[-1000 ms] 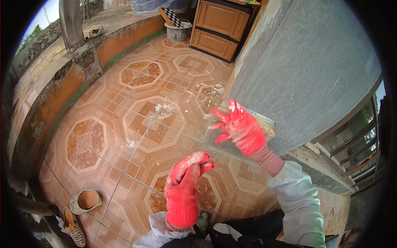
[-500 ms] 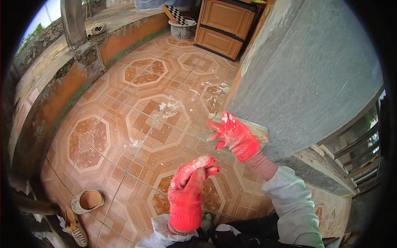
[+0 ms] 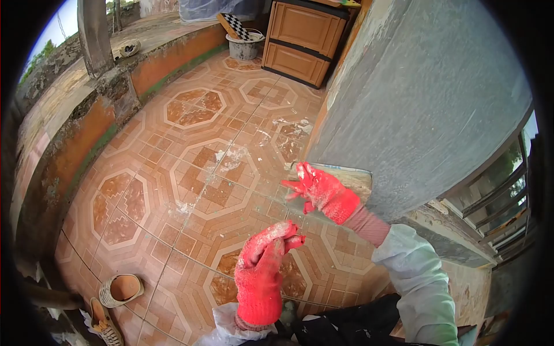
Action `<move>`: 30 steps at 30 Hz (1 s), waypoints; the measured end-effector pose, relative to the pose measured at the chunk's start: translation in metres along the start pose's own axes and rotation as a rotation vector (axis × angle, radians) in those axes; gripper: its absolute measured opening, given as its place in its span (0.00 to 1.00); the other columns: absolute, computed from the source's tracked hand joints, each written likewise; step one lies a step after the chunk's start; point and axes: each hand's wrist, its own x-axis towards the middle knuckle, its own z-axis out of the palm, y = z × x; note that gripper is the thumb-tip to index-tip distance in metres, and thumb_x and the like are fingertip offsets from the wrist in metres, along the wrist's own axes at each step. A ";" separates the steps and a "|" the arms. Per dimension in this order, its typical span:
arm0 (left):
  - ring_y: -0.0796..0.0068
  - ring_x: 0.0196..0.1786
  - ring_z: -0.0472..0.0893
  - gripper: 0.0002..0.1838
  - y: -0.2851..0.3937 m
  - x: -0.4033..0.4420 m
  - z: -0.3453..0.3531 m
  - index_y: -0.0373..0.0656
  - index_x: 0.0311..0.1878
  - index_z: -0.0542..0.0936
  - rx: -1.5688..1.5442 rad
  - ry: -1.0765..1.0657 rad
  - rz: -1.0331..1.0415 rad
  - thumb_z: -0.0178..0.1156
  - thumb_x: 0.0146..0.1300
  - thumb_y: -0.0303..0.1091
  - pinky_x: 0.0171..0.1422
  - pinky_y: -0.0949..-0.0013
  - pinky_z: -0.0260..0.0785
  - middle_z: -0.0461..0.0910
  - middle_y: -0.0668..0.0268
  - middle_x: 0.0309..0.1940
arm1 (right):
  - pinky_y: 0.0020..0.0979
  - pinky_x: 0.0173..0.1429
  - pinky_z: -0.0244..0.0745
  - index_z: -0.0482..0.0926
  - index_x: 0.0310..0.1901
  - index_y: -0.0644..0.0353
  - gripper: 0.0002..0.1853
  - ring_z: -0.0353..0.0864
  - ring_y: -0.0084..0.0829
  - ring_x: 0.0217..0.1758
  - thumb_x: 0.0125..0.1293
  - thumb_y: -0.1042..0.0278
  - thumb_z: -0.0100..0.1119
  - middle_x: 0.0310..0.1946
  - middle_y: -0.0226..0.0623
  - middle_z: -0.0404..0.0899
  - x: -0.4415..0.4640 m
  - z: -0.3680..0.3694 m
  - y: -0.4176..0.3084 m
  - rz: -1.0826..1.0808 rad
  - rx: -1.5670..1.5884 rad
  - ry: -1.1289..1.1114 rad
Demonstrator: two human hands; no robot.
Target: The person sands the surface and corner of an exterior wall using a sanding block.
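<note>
My left hand (image 3: 262,274), in a red glove smeared with whitish residue, is raised above the tiled floor. Its fingers are bent over and pressed against the thumb, and nothing shows in them. Higher and to the right is my right hand (image 3: 324,193), also in a stained red glove. Its fingers are spread and hold nothing; they point left, near the foot of the grey wall (image 3: 421,109). The two hands are apart from each other. White splatters (image 3: 234,158) mark the tiles beyond them.
A pair of woven shoes (image 3: 121,289) lies at the lower left. Along the left runs a low orange wall (image 3: 173,55) with a post (image 3: 95,37). At the back stand a bucket (image 3: 244,47) with a checkered board in it and a brown drawer cabinet (image 3: 303,40). A louvred window (image 3: 502,202) is at right.
The view has shifted slightly, so the background sits a little further left. My right hand has moved slightly down and left in view; my left hand is almost where it was.
</note>
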 end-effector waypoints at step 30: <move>0.56 0.52 0.86 0.16 -0.009 0.014 0.007 0.30 0.59 0.79 0.135 0.002 0.007 0.53 0.77 0.32 0.64 0.53 0.77 0.82 0.48 0.55 | 0.50 0.73 0.70 0.57 0.79 0.45 0.33 0.67 0.54 0.70 0.77 0.46 0.43 0.77 0.49 0.60 0.048 -0.044 -0.010 0.051 2.579 0.554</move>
